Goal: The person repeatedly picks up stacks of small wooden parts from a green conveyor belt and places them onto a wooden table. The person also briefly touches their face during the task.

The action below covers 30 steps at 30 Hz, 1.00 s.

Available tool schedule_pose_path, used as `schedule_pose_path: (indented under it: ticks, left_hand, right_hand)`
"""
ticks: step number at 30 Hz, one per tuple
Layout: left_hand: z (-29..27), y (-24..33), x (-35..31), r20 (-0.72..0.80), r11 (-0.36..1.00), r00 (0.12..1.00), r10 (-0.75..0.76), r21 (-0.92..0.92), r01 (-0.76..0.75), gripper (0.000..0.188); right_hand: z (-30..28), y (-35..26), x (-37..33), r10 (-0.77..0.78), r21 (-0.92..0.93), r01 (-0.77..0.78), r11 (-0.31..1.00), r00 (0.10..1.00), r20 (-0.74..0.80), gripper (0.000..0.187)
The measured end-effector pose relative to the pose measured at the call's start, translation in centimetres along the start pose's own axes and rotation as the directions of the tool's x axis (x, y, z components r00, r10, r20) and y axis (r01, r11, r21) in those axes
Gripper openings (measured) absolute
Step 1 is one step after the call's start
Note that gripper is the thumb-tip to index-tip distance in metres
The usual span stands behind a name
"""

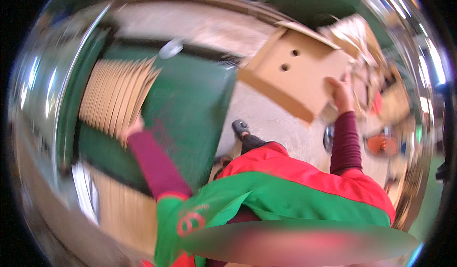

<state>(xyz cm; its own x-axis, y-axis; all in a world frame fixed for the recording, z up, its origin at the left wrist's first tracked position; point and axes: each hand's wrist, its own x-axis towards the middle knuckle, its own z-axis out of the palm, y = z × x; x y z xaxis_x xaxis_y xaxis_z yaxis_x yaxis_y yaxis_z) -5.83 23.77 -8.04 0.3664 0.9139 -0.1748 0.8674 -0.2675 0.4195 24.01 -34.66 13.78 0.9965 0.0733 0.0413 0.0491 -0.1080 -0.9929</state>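
My right hand [342,94] grips the side of a shallow brown cardboard box [304,69]. The box is tilted above the floor, and two round holes show in its broad panel. At the left, my left hand [131,128] touches the near end of a row of folded cardboard pieces [114,95]. They stand closely side by side on a green work surface [190,105]. Motion blurs the left fingers and the cardboard partly hides them, so their grip is unclear.
A pale, roundish object [171,48] lies at the far edge of the green surface. Beyond the box, more brown cardboard [357,36] is piled at the right. An orange-red round object [382,144] is on the right. My shoe [241,127] shows on the grey floor.
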Motion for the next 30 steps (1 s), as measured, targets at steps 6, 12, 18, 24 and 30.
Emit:
schedule_pose_path:
  ticks: [6, 12, 18, 24, 30]
  left_hand:
    - [0.0, 0.7, -2.8, 0.0, 0.839, 0.997, -0.072, 0.54, 0.061, 0.072]
    - [3.0, 6.5, -6.0, -0.048, 0.929, 0.965, -0.257, 0.263, 0.26, 0.069]
    - [5.3, 13.7, -6.5, -0.03, 0.945, 0.958, -0.285, -0.179, 0.275, 0.065]
    - [5.6, 16.2, -5.5, 0.119, 0.519, 0.938, -0.325, -0.807, 0.282, 0.062]
    - [0.8, 15.3, -7.1, 0.189, -0.097, 0.95, -0.247, -0.981, 0.169, 0.059]
  right_hand:
    - [-11.7, 5.7, -6.6, -0.274, -0.288, 0.127, 0.949, 0.784, -0.557, 0.082]
    - [-23.5, 1.5, -5.4, -0.604, -0.591, 0.142, 0.794, 0.295, -0.741, 0.055]
    - [-39.5, -2.5, 16.4, -0.811, -0.864, -0.291, 0.411, 0.316, -0.492, 0.074]
    - [-34.8, 3.3, 40.5, -0.756, -0.979, -0.175, 0.1, 0.626, -0.189, 0.057]
    - [-1.3, 17.0, 30.0, -0.061, -0.677, 0.498, 0.542, 0.827, 0.559, 0.036]
